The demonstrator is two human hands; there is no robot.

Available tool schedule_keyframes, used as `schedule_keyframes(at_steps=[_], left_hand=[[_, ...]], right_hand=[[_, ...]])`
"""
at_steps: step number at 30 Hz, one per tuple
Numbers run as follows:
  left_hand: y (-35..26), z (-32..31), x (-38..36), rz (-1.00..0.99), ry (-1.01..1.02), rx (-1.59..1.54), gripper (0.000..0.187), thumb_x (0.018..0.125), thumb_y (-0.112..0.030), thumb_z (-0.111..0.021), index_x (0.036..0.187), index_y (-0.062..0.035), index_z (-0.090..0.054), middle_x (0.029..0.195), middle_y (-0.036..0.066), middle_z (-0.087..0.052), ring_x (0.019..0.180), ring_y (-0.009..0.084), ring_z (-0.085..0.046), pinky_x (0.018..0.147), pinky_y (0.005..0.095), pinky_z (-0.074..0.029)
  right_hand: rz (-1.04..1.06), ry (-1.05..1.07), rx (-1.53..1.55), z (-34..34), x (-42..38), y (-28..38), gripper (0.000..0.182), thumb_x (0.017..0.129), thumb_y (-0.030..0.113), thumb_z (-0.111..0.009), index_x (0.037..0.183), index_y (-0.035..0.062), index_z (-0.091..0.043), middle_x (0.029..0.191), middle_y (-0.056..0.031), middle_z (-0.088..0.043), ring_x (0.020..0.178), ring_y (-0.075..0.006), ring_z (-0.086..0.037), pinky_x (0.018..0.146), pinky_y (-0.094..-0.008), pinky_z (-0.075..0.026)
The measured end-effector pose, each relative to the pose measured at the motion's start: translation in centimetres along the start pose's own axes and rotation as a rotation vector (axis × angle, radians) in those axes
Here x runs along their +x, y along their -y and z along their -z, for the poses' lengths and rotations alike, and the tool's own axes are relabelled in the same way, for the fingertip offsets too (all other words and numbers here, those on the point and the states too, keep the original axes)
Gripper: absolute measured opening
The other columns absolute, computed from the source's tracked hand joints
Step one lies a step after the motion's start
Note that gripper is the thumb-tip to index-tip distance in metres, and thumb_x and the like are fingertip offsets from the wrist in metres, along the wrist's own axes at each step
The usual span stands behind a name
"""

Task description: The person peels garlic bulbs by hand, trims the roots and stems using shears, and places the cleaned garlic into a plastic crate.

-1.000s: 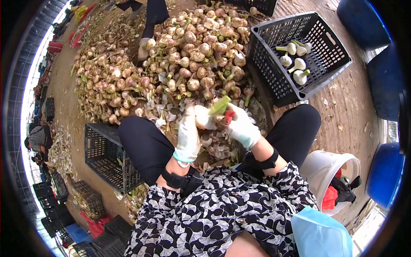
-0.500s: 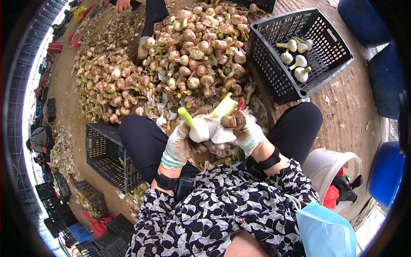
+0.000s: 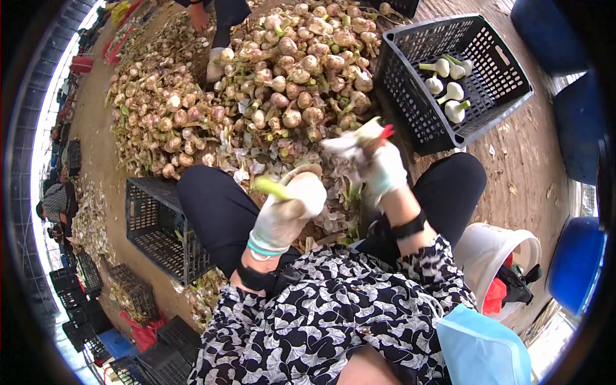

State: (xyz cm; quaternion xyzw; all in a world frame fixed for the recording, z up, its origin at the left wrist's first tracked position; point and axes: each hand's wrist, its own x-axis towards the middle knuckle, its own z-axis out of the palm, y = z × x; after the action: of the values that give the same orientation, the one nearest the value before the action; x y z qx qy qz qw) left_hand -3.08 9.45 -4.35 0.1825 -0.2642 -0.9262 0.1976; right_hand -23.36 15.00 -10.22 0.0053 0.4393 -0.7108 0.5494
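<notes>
My left hand (image 3: 277,221), in a dirty white glove, is closed around a white garlic bulb (image 3: 310,194) whose cut green stem (image 3: 272,188) points left. Blurred by motion, my gloved right hand (image 3: 387,168) grips a pale strip of garlic skin (image 3: 350,142) over the edge of the pile. A small red piece (image 3: 387,132) sticks up by its fingers; I cannot tell what it belongs to. Beyond both hands lies a large heap of unpeeled garlic (image 3: 301,77), with loose skins (image 3: 240,174) at its near edge.
A black crate (image 3: 420,106) at the right holds several clean garlic bulbs (image 3: 453,91). Another black crate (image 3: 157,221) stands by my left knee. A white bucket (image 3: 475,253) and blue barrels (image 3: 581,256) are at the right. Another person's hand (image 3: 199,18) reaches toward the heap's far side.
My hands have parted: the right has moved up and away with a strip of skin pulled off the bulb. The left keeps the bulb, which now shows smooth and white.
</notes>
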Motion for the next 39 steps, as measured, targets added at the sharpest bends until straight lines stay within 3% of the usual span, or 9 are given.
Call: schedule_keyframes(at_steps=[2,6,9,12,13,18,21,30,39], left_hand=[[-0.6,-0.4,-1.0,-0.018,0.124,0.065,0.078,0.065,-0.024,-0.081,0.126,0.0041,-0.041,0.112,0.01,-0.055,0.098,0.0178,-0.058,0.08,0.0287,-0.051],[-2.2,-1.1,-0.6,-0.054,-0.21,0.486,0.083,0.064,-0.014,-0.081,0.131,0.0073,-0.037,0.117,0.012,-0.052,0.101,0.0144,-0.054,0.089,0.0258,-0.044],[-2.1,1.4,-0.5,-0.294,-0.304,0.78,0.083,0.067,-0.004,-0.077,0.135,0.0083,-0.031,0.121,0.014,-0.052,0.108,0.0171,-0.053,0.091,0.028,-0.044],[-2.8,0.6,-0.8,-0.245,-0.282,0.823,0.072,0.069,0.0,-0.072,0.132,0.0071,-0.038,0.121,0.015,-0.052,0.111,0.0201,-0.051,0.096,0.029,-0.041],[-2.5,1.1,-0.8,-0.235,-0.256,0.903,0.069,0.068,-0.003,-0.072,0.129,0.0066,-0.041,0.121,0.013,-0.052,0.11,0.0201,-0.052,0.096,0.0299,-0.041],[-2.2,0.6,-0.6,-0.185,-0.162,1.014,0.064,0.066,-0.002,-0.068,0.125,0.0079,-0.045,0.119,0.015,-0.052,0.109,0.0232,-0.054,0.091,0.0288,-0.045],[-1.7,1.3,-1.2,-0.105,-0.111,0.278,0.067,0.067,0.0,-0.066,0.128,0.0102,-0.039,0.118,0.017,-0.053,0.108,0.0219,-0.055,0.09,0.0289,-0.046],[-1.8,0.6,-1.0,-0.089,-0.31,0.645,0.067,0.068,-0.012,-0.069,0.126,0.0103,-0.043,0.112,0.014,-0.058,0.097,0.0186,-0.06,0.085,0.0288,-0.049],[-1.4,1.8,-0.2,-0.131,-0.254,0.591,0.067,0.071,-0.006,-0.063,0.131,0.0096,-0.038,0.117,0.016,-0.055,0.102,0.021,-0.058,0.087,0.0293,-0.048]], right_hand=[[0.027,-0.094,-0.014,4.5,3.9,-1.5,0.021,0.088,0.009,-0.047,0.096,-0.0033,-0.061,0.085,-0.0087,-0.066,0.073,-0.0176,-0.063,0.065,-0.0264,-0.051],[0.378,0.341,-1.424,0.5,0.3,-3.3,0.024,0.081,0.01,-0.05,0.098,0.0023,-0.065,0.084,-0.0194,-0.065,0.073,-0.0295,-0.063,0.067,-0.0364,-0.049],[0.132,0.461,-1.638,0.1,-0.9,-3.7,0.02,0.077,0.016,-0.057,0.09,0.0045,-0.067,0.084,-0.0228,-0.063,0.083,-0.0364,-0.062,0.072,-0.0396,-0.049],[-0.024,0.34,-1.428,-2.6,-1.8,-0.2,0.031,0.08,0.034,-0.061,0.092,0.0054,-0.065,0.072,-0.0207,-0.061,0.067,-0.0349,-0.061,0.066,-0.0394,-0.049],[0.61,0.526,-1.459,-1.0,-0.4,-1.7,0.035,0.083,0.039,-0.061,0.098,0.0073,-0.062,0.073,-0.0187,-0.061,0.066,-0.0325,-0.059,0.063,-0.0355,-0.048],[0.201,0.521,-0.823,-4.1,-3.0,-1.5,0.018,0.083,0.015,-0.063,0.093,0.0015,-0.058,0.078,0.0002,-0.056,0.075,-0.004,-0.047,0.062,-0.0229,-0.042],[0.177,0.424,-0.823,-2.3,-2.0,0.1,0.009,0.083,0.008,-0.056,0.088,0.0012,-0.059,0.066,0.0024,-0.054,0.062,-0.0061,-0.048,0.055,-0.0244,-0.041],[0.351,0.378,-1.15,-3.3,-3.5,0.1,0.026,0.077,0.02,-0.065,0.091,-0.0005,-0.058,0.076,-0.0171,-0.062,0.068,-0.0204,-0.06,0.064,-0.0318,-0.048],[0.17,0.451,-0.622,-3.5,-3.8,-0.2,0.028,0.078,0.022,-0.07,0.076,0.0026,-0.05,0.071,-0.0028,-0.051,0.068,-0.0107,-0.048,0.063,-0.0244,-0.043]])
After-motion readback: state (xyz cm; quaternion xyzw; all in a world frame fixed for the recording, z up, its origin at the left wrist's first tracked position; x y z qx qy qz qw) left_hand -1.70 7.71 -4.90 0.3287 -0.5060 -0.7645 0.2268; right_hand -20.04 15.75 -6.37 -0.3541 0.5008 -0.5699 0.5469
